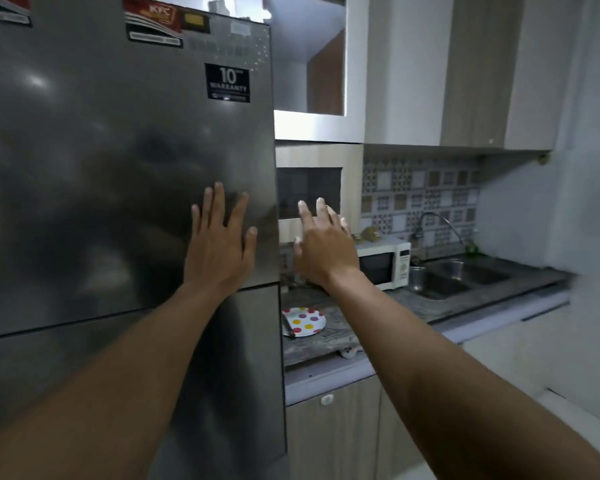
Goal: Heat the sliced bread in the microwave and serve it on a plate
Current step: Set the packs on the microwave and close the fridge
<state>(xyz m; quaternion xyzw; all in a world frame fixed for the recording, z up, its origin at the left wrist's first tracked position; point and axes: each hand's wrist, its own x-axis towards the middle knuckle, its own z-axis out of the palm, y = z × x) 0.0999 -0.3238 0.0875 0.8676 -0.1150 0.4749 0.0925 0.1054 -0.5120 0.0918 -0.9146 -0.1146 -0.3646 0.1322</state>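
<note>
A tall steel fridge (118, 168) fills the left half of the view, both doors shut. My left hand (220, 244) lies flat on the upper door near its right edge, fingers spread. Just past that edge my right hand (323, 247) is raised with fingers apart, holding nothing. A white microwave (385, 263) stands on the counter behind my right hand, door closed. A white plate with coloured dots (305, 322) sits on the counter beside the fridge, with a dark utensil lying on its left rim. No bread is visible.
The stone counter (413, 303) runs right to a steel double sink (461, 277) with a curved tap (437, 223) and a metal cup (417, 275). Wall cabinets (465, 71) hang above, and wooden base cabinets (333, 431) stand below the counter.
</note>
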